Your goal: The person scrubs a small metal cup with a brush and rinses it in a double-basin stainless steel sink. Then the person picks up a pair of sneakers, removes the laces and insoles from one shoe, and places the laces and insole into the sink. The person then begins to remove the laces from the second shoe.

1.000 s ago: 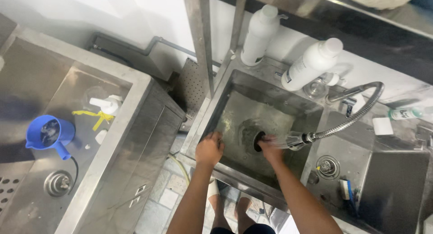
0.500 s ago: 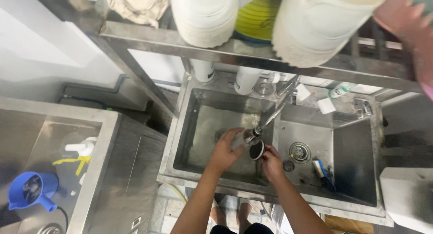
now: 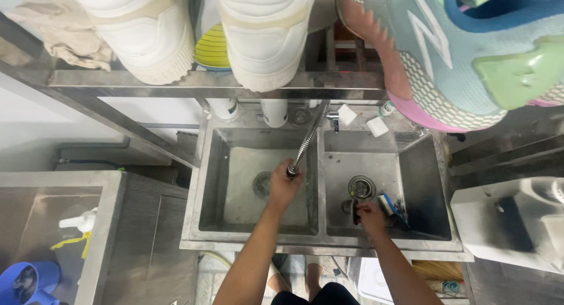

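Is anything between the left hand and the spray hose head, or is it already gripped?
Nothing visible stands between them: the left hand is closed around the spray hose head over the left basin.

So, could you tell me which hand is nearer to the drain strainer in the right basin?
Right. The right hand is just below the drain strainer; the left hand grips the hose over the other basin.

- Left hand (image 3: pixel 286 187) grips the flexible spray hose (image 3: pixel 306 139) over the left basin (image 3: pixel 235 164).
- Right hand (image 3: pixel 370 215) holds a dark object in the right basin (image 3: pixel 423 170), near the drain (image 3: pixel 361 187).
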